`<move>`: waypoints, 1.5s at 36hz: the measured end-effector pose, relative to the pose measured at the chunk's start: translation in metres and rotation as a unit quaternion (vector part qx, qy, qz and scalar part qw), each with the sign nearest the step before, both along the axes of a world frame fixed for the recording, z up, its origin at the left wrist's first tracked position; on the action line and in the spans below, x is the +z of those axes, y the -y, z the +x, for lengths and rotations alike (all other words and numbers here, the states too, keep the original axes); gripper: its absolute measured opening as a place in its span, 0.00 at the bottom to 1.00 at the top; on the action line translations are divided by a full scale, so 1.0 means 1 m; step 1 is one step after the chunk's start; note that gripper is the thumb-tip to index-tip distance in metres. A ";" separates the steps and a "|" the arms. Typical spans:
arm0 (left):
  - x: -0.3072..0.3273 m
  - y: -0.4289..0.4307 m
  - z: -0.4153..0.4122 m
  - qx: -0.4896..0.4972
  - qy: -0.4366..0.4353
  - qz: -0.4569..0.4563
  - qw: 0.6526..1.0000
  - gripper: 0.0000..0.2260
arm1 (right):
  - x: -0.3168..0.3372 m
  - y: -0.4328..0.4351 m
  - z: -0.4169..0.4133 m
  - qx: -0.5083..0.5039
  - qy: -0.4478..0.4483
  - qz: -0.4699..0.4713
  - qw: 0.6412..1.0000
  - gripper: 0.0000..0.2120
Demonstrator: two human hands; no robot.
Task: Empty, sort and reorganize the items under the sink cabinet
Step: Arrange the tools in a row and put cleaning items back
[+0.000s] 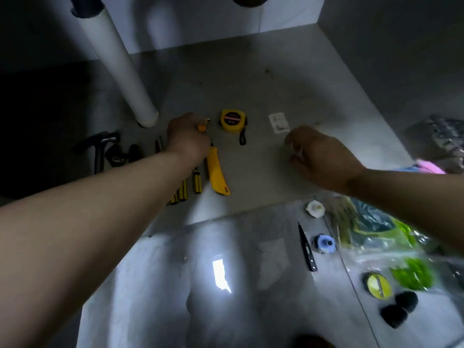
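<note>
On the grey cabinet floor (263,91) my left hand (187,138) grips a small yellow-and-metal object beside a yellow tape measure (232,120). A yellow utility knife (217,173) lies just below that hand. Yellow-and-black screwdrivers (197,183) lie in a row under my left forearm. A hammer (100,148) and dark fittings (123,154) sit further left. My right hand (324,159) hovers over the floor with loosely curled fingers and holds nothing. A small white card (278,123) lies just beyond it.
A white drain pipe (120,69) slants down at the left. On the tiles outside lie a black snipper (307,248), a blue fitting (324,243), a white cap (315,208), a plastic bag with green contents (391,237), a yellow-green disc (378,286) and two black round pieces (399,308). A dark bag (442,136) sits at right.
</note>
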State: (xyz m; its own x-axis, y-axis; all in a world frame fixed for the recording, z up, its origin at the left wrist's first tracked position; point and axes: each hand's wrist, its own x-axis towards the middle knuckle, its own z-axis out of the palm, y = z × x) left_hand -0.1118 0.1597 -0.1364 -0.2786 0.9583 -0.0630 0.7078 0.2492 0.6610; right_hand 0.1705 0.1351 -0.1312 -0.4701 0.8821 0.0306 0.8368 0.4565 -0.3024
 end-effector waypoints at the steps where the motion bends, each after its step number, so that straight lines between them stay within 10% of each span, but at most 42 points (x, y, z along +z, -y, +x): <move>1: 0.004 0.008 0.007 -0.017 -0.010 0.011 1.000 0.13 | 0.002 0.012 0.011 -0.011 -0.009 -0.008 1.000 0.11; 12: 0.035 0.116 0.101 -0.336 -0.047 -0.073 0.938 0.08 | -0.049 0.156 0.072 -0.111 -0.011 -0.217 0.970 0.04; 17: 0.048 0.158 0.125 -0.400 -0.063 -0.229 0.885 0.09 | -0.085 0.204 0.058 -0.120 0.039 -0.309 0.943 0.24; 26: 0.074 0.203 0.103 -0.420 -0.131 -0.379 0.814 0.09 | -0.119 0.219 0.023 -0.153 0.045 -0.236 0.959 0.18; 33: 0.042 0.205 0.099 -0.263 -0.021 -0.427 0.865 0.10 | -0.127 0.232 0.015 -0.144 -0.034 -0.237 0.960 0.12; 42: 0.029 0.179 0.137 -0.202 0.149 -0.441 0.862 0.14 | -0.071 0.220 -0.004 -0.214 -0.392 -0.294 0.845 0.10; 54: 0.041 0.091 0.113 -0.141 0.111 -0.236 0.955 0.11 | -0.006 0.145 -0.014 -0.253 -0.362 -0.290 0.849 0.08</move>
